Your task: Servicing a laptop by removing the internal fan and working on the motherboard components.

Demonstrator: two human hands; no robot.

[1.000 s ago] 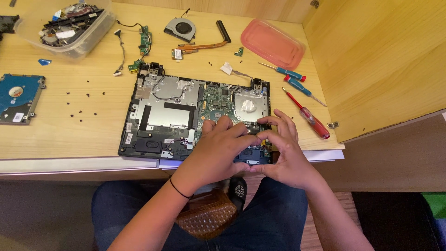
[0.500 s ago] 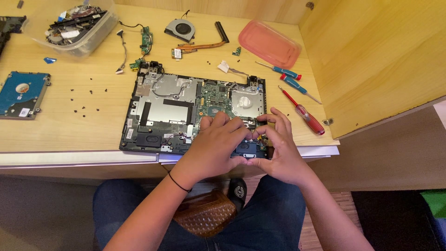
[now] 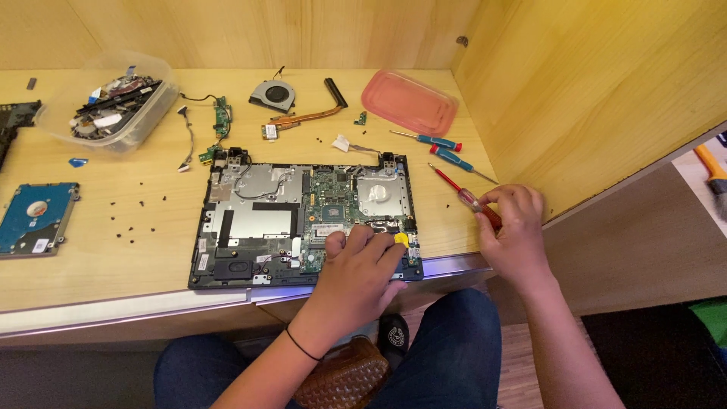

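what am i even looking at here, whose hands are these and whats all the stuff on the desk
This is one picture from a camera worn on a person's head, looking down at their own two hands and lap. On the wooden desk lies an opened laptop with its circuit board showing. The left hand rests on the laptop's lower right corner. The right hand grips a red screwdriver at the desk's edge. Around them lie two blue-handled screwdrivers, a cooling fan, a pink lid, a hard drive, loose screws and a clear tub of parts.
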